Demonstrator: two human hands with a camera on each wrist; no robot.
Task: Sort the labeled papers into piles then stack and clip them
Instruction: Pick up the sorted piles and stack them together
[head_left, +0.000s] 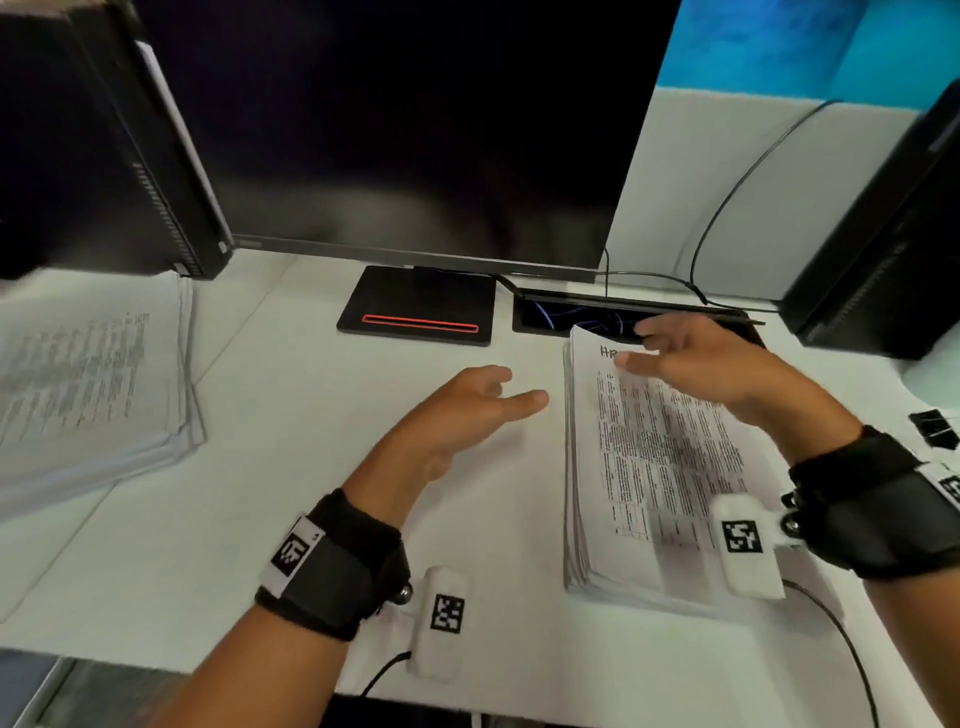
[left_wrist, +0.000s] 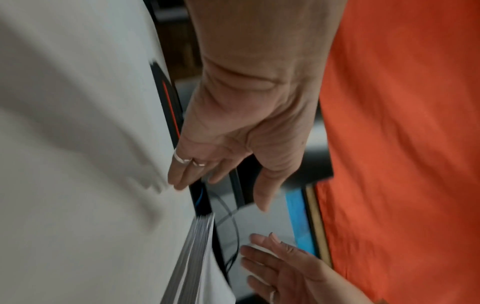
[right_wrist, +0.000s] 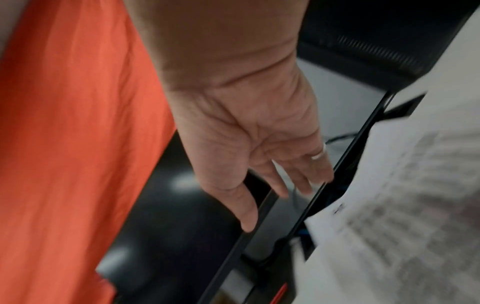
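A thick pile of printed papers (head_left: 654, 467) lies on the white desk (head_left: 311, 493) at the right, with handwriting at its top edge. Its side edge (left_wrist: 192, 257) shows in the left wrist view, its printed face (right_wrist: 402, 205) in the right wrist view. My right hand (head_left: 675, 358) hovers over the pile's far end, fingers relaxed and spread, holding nothing. My left hand (head_left: 483, 400) hangs above the bare desk just left of the pile, fingers loosely extended, empty. A second paper pile (head_left: 88, 384) lies at the far left. Black binder clips (head_left: 935, 428) sit at the right edge.
A dark monitor (head_left: 415, 130) stands at the back on a black base with a red stripe (head_left: 421, 306). An open cable hatch (head_left: 597, 317) sits behind the right pile. Black computer towers (head_left: 883, 234) flank both sides. Cables run along the back wall.
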